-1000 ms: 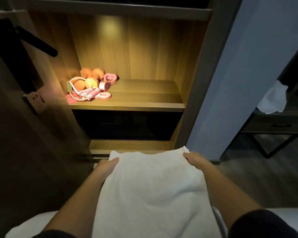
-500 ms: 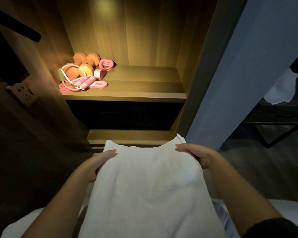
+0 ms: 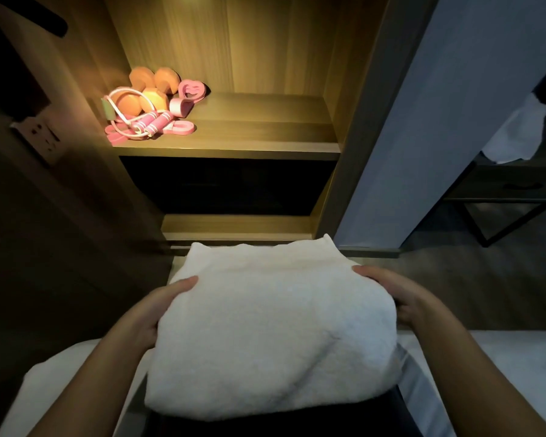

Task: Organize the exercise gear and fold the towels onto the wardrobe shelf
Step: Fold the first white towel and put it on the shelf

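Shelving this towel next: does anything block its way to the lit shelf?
Nothing visible. The towel, held by left hand and right hand, faces open air; exercise gear crowds only the left end of the shelf.

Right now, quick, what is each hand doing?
Left hand: holds the folded white towel by its left side.
Right hand: holds the same towel by its right side.
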